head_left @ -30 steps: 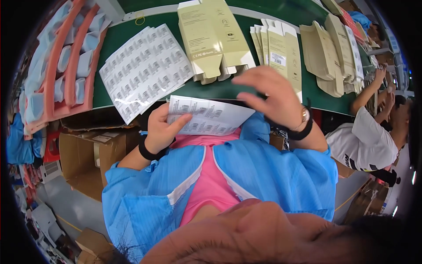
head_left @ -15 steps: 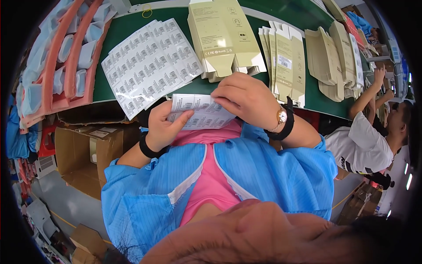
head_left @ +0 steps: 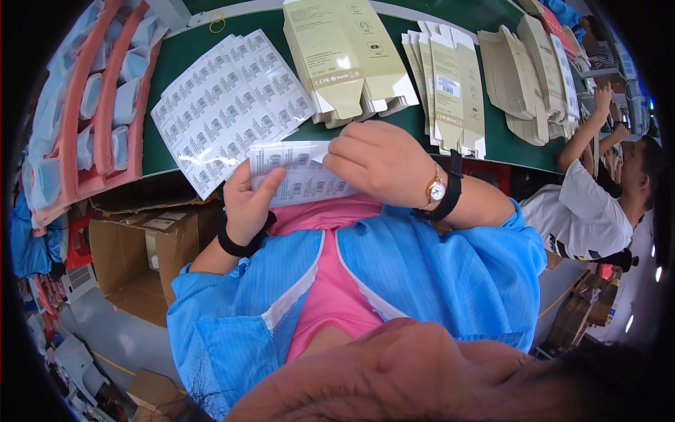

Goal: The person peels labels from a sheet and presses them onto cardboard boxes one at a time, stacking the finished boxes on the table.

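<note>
A white sheet of barcode labels point(head_left: 306, 184) is held in front of my chest, its top strip folded over. My left hand point(head_left: 249, 204) grips its left end, thumb on the printed face. At the sheet's upper right, my right hand point(head_left: 380, 160) pinches the folded strip with its fingertips; the exact pinch point is hidden behind the fingers. Just beyond, more label sheets point(head_left: 228, 105) lie fanned out on the green table point(head_left: 165, 151). A stack of flat pale-green cartons point(head_left: 344, 60) lies beyond my right hand.
Upright folded cartons point(head_left: 450, 91) stand to the right, with more cartons point(head_left: 513, 84) past them. A pink divided tray point(head_left: 105, 105) of bluish-white pouches is at far left. Below the table edge sits an open cardboard box point(head_left: 133, 264). Another person point(head_left: 583, 211) works at far right.
Both hands have shifted slightly left with the label sheet. My right hand has drawn the sheet's top strip a bit, and more of its blank white back shows.
</note>
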A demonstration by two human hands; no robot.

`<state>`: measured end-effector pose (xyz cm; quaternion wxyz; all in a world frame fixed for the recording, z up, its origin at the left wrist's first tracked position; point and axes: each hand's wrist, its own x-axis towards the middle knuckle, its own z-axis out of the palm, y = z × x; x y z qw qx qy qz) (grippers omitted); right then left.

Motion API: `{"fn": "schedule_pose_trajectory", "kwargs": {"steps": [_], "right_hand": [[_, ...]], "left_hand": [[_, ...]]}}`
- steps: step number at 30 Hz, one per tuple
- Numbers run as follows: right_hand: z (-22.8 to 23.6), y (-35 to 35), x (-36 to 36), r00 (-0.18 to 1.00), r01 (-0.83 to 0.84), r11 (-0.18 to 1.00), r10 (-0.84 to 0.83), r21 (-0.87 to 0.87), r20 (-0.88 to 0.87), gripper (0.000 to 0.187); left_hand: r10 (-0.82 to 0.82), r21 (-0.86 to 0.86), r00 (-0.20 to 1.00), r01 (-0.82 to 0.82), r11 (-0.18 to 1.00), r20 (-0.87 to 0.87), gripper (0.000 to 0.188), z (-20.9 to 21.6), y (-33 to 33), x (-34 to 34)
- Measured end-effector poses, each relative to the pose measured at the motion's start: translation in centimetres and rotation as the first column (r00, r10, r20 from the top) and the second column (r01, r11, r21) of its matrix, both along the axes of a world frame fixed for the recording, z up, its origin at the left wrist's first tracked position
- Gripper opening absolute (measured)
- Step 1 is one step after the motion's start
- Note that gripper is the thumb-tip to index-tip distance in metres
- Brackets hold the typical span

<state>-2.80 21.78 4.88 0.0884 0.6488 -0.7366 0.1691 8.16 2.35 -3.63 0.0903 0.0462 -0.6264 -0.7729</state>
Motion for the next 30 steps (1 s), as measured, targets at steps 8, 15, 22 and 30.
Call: {"fn": "schedule_pose_trajectory", "kwargs": {"steps": [8,15,22,30], "right_hand": [[3.5,1.1,-1.0,0.969,-0.081,0.990,0.105,-0.115,0.225,0.018],[4.8,0.1,-9.3,0.548,0.460,0.880,-0.178,-0.117,0.817,0.011],[2.0,-3.2,-14.2,0.326,0.446,0.890,-0.258,0.093,0.909,0.015],[0.2,-3.7,-15.1,0.214,0.451,0.872,-0.310,0.188,0.926,0.016]], "left_hand": [[-0.036,0.164,0.999,0.038,0.986,-0.013,0.026,-0.6,-1.2,0.0],[-0.094,0.164,0.996,0.093,0.982,0.001,0.027,-0.3,-1.4,0.4],[-0.105,0.183,0.994,0.109,0.977,-0.028,0.027,-0.5,-1.7,0.7],[-0.100,0.219,0.995,0.101,0.970,-0.016,0.027,-0.8,-2.2,0.8]]}}
